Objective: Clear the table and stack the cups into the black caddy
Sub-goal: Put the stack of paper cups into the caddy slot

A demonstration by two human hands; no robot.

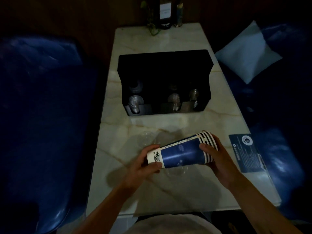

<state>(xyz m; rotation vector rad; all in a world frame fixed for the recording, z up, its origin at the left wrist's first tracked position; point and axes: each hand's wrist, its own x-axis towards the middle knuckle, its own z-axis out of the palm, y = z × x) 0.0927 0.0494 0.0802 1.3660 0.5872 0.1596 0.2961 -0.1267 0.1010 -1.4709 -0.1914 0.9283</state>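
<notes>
Dim room, pale marble table (168, 191) running up the centre of the frame, dark blue seats (42, 107) on both sides. Left to right: left hand (145, 163) grips the narrow bottom end of a sideways stack of blue-and-white paper cups (180, 154), fingers wrapped round it. Stack is held just above the table at lower centre, rims pointing right. Clear plastic cups (146, 137) sit on the table behind and under the stack, hard to count. Black caddy (162, 65) stands at frame centre, well beyond the hands, clear cups in its front slots. Right hand (217, 157) clasps the rim end of the stack. Blue leaflet (244, 152) lies near the table's right edge. Pale cushion (248, 53) at upper right.
</notes>
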